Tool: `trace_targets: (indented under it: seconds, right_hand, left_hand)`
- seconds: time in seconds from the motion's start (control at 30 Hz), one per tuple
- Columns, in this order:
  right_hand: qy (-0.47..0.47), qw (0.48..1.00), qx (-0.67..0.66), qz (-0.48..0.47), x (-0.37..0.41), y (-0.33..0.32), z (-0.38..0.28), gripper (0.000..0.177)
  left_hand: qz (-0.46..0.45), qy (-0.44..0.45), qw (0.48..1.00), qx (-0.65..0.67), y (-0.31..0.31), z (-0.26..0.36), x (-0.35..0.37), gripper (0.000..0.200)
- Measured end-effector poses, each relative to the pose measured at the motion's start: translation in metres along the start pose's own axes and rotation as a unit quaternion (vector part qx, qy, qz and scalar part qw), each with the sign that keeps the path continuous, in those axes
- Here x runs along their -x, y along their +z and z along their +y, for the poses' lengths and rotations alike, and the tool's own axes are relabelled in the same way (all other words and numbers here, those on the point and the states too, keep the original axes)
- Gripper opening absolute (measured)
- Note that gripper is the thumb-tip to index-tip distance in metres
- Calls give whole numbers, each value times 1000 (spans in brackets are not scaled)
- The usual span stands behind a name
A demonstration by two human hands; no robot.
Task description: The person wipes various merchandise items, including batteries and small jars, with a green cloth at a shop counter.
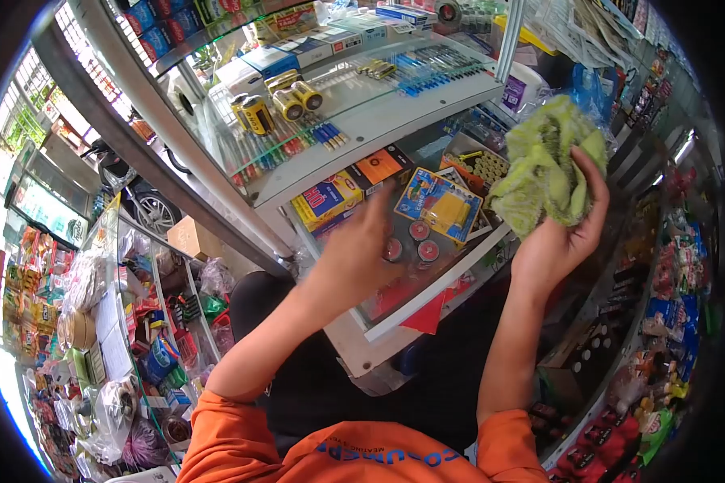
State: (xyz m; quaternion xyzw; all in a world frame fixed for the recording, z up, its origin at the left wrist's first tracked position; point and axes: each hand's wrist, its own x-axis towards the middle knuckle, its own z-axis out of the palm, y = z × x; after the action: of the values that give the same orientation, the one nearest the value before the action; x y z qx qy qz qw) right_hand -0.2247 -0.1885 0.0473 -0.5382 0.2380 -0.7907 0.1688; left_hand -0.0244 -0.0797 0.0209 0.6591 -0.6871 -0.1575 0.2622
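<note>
My right hand [557, 253] is closed around a bunched, fluffy yellow-green cleaning cloth [546, 165], raised at the right of the display case. My left hand [350, 258] is over the lower glass shelf [383, 310], slightly blurred, with fingers stretched out and nothing seen in them. Near its fingers lie a yellow and blue box [328, 199], an orange and black box [379, 167] and a blue and yellow card pack [439, 205]. Several small round red-topped tins [419, 231] sit just right of this hand. Beyond them is an open box of yellow cylindrical pieces [483, 167].
The upper glass shelf [419, 101] carries yellow batteries [294, 98], pens [435, 76] and boxes. A metal post [165, 121] slants along the left. Packed goods [149, 354] crowd the left, and hanging packets [669, 322] the right. A motorcycle [149, 201] stands outside.
</note>
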Motion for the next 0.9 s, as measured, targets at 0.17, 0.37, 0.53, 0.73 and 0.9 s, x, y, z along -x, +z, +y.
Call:
trace_targets:
  seconds: [0.17, 0.37, 0.53, 0.73, 0.9]
  right_hand:
    - [52, 987, -78, -129, 20, 20, -12, 33]
    - [-66, 952, 16, -298, 41, 46, -42, 46]
    - [-114, 915, 86, -378, 63, 54, -44, 51]
    - [-47, 949, 140, -277, 52, 56, -32, 47]
    - [-74, 926, 119, -351, 58, 56, -27, 48]
  left_hand:
    - [103, -1, 939, 329, -20, 0, 1, 113]
    - [180, 48, 795, 578, -3, -1, -13, 63]
    - [297, 28, 618, 727, -34, 17, -46, 58]
    - [151, 51, 824, 544, 0, 27, -19, 38]
    - [234, -1, 715, 659, 2, 14, -25, 45]
